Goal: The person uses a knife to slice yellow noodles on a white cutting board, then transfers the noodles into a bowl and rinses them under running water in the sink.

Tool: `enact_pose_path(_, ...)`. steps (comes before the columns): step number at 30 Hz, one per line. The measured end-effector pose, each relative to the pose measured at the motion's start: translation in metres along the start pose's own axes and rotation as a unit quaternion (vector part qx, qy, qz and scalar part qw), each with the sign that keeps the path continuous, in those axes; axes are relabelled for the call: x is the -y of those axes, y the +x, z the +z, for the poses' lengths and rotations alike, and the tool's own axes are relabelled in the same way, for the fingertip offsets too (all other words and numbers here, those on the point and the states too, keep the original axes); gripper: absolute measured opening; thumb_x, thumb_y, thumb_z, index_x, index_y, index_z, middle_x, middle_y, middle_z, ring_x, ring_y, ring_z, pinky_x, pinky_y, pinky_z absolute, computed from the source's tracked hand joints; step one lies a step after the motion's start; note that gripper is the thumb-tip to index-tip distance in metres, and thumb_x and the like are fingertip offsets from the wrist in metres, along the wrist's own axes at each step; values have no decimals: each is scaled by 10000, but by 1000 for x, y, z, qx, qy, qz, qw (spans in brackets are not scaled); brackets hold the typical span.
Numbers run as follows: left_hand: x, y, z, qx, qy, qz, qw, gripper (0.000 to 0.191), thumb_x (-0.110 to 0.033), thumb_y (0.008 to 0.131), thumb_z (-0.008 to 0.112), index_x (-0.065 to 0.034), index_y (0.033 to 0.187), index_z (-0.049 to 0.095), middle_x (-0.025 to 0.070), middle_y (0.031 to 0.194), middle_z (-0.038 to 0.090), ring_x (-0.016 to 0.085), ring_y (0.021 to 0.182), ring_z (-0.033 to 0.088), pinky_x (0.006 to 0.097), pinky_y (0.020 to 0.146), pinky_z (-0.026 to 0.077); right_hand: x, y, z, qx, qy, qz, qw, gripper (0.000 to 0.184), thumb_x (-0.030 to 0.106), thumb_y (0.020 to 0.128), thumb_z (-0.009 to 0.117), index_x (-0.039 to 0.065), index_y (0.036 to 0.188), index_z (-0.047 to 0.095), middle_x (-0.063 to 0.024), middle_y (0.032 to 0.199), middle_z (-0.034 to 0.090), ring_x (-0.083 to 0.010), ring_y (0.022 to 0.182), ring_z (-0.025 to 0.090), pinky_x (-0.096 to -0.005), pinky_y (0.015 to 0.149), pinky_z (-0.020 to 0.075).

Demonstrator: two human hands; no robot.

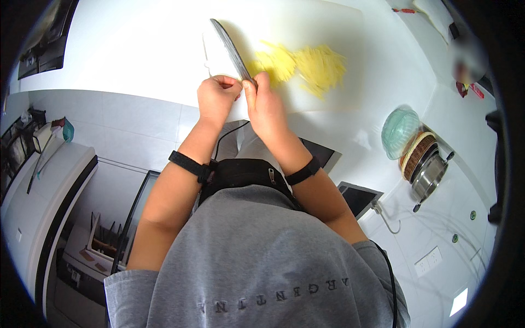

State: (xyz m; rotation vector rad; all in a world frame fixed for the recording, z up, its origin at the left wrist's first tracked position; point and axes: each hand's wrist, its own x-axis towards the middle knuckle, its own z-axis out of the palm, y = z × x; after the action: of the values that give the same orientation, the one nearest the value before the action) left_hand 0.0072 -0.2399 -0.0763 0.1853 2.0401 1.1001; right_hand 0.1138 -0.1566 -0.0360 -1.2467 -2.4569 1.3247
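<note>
My right hand (265, 100) is closed around the handle end of a kitchen knife (231, 51), whose blade points up and to the left over a white cutting board (348, 24). Beside the handle end, at its left, is my left hand (217, 93) with curled fingers and the thumb against them; whether something small is between them cannot be told. Right of the blade lie two adjoining heaps of thin yellow strips, a smaller heap (277, 63) and a larger heap (322, 69), which look like a cut vegetable.
Right of the board, a greenish clear bowl (400, 131), a brown wicker basket (419, 156) and a steel pot (430, 178) stand close together. Dark sink openings (357, 199) and a tap (385, 217) are nearer my right side. A black-framed appliance (47, 49) is at the upper left.
</note>
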Motion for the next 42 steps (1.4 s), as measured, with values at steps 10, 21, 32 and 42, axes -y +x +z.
enact_pose_path(10,1,-8,-7,28,-84,-39,995,115,-73,866,751,42,857,752,80,726,739,104,631,674,244,614,541,-1,-22,-29,14,35,2,999,269,294,1070,568,42,1038,482,-257,751,658,-502,706,643,-588,604,466)
enact_pose_path(21,-4,-8,-2,24,-33,-37,998,101,-40,862,747,58,884,736,77,741,723,103,632,655,233,595,538,-5,-23,-18,15,37,21,999,285,295,1074,568,24,1032,491,-262,747,624,-505,723,624,-562,632,467)
enact_pose_path(32,-3,-6,-2,21,10,-20,1000,117,-56,879,746,60,876,732,78,741,727,106,623,662,243,598,546,-3,-11,-11,48,-27,37,998,282,307,1072,560,35,1066,485,-268,752,647,-495,722,648,-592,628,474)
enact_pose_path(42,-2,-9,-2,69,-41,-16,997,159,-100,909,763,53,881,732,74,770,728,93,645,647,240,623,533,-21,-4,-51,-56,151,63,985,288,303,1091,538,23,1024,526,-160,689,607,-338,617,618,-447,599,474)
